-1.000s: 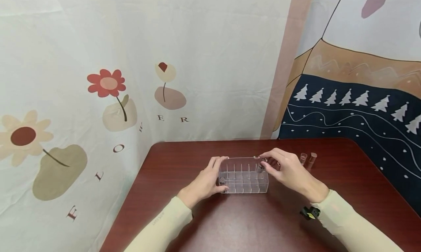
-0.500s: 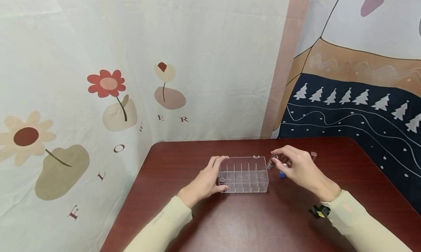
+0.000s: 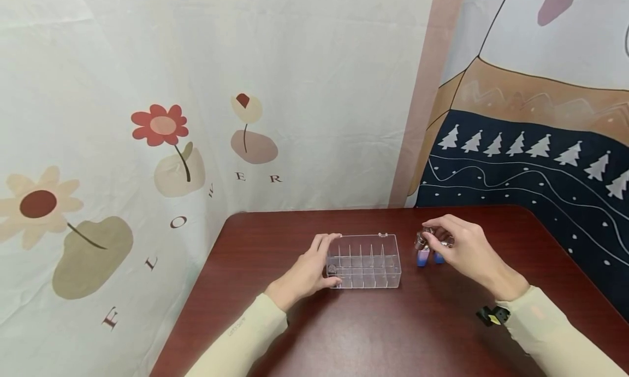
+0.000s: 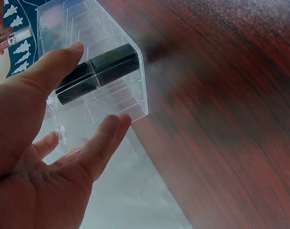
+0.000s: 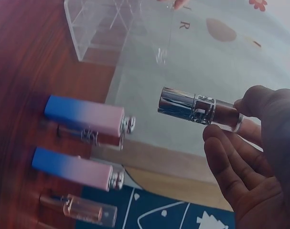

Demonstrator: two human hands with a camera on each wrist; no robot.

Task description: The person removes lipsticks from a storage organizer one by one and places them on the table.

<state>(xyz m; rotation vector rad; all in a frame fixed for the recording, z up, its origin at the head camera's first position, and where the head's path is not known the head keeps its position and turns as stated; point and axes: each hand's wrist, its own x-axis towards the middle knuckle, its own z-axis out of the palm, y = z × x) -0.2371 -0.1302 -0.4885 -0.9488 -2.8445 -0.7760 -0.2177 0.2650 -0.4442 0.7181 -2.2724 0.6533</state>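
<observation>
My left hand (image 3: 304, 267) grips the left end of a clear plastic lipstick organizer (image 3: 375, 276), thumb low on the near side and fingers along the back. Inside its end compartment, a black lipstick tube (image 4: 117, 63) shows in the left wrist view, close by the thumb. To the right of the organizer, my right hand (image 3: 467, 251) pinches a lip gloss tube (image 5: 180, 104) by its clear end, silver cap pointing away. Below that hand stand two blue-to-pink lip tubes (image 5: 85, 114) with silver ends. A second such lip tube (image 5: 73, 167) is nearer the camera's bottom edge.
More lip gloss tubes stand beside the blue-pink ones, one clear with a rosy core (image 5: 90, 210) and one partly hidden (image 5: 106, 140). The reddish-brown table (image 3: 339, 333) reaches a printed wall cloth (image 3: 319, 120) at the back.
My right hand has moved right, from the organizer's back right corner to over the blue-pink lip tubes, carrying the lip gloss tube. My left hand and the organizer stay put.
</observation>
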